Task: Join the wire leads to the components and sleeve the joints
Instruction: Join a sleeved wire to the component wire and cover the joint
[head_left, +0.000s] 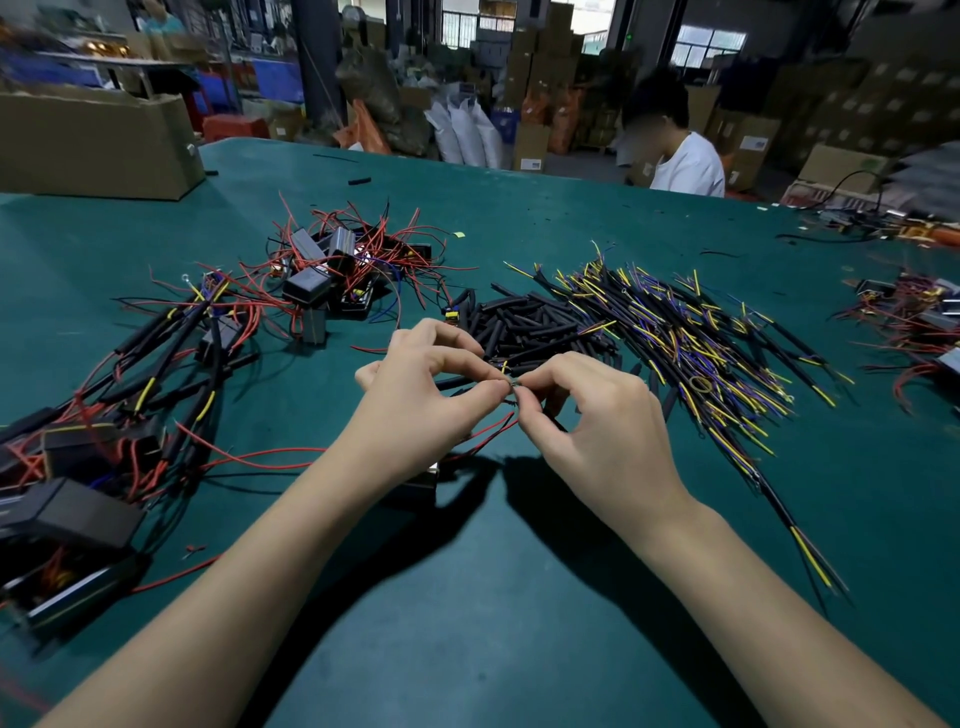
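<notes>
My left hand and my right hand meet fingertip to fingertip above the green table. Both pinch the bare ends of thin wire leads between thumb and forefinger. Red and black wires hang from the pinch down to a black box component, mostly hidden under my left wrist. Just beyond my hands lies a heap of black sleeve tubes. To its right spreads a pile of black leads with yellow and purple ends.
Black box components with red wires are heaped at centre left. Sleeved assemblies fill the left edge. A cardboard box stands far left. A person in a white shirt sits across the table. More parts lie at the right edge.
</notes>
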